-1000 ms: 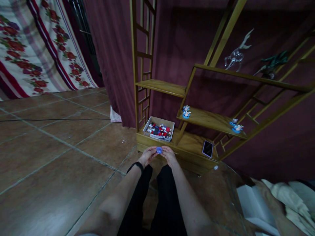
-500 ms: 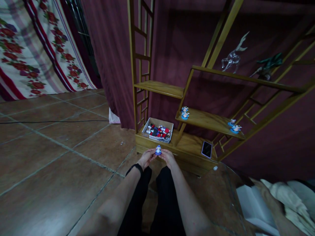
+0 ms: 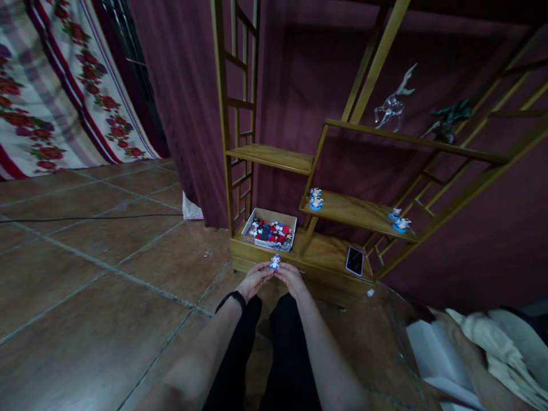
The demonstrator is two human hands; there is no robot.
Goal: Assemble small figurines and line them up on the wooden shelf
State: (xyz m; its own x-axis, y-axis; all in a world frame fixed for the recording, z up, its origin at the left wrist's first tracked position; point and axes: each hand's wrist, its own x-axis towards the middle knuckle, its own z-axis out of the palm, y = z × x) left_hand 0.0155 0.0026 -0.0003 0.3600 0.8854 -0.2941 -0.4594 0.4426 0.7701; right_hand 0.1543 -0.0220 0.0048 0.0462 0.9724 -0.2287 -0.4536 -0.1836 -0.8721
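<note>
A small blue-and-white figurine [image 3: 274,262] stands upright between my fingertips, in front of the low drawer base of a wooden shelf unit. My left hand [image 3: 256,277] grips it from the left, and a dark band circles that wrist. From the right, my right hand [image 3: 291,277] closes on the same figurine. Just beyond my hands, an open cardboard box [image 3: 290,240] on the base holds many small red, white and dark figurines [image 3: 270,231]. My fingers partly hide the held figurine's lower edge.
Blue-based figurines [image 3: 315,202] stand on the middle shelf's left end, and others [image 3: 401,224] on its right. A phone [image 3: 354,261] lies on the base. Higher up are a clear deer ornament [image 3: 390,109] and a dark green ornament [image 3: 451,119]. A white box [image 3: 440,351] sits at lower right.
The figurine has turned between my fingers and now shows a different side. The shelf has shifted slightly left in view; both hands stay in nearly the same place.
</note>
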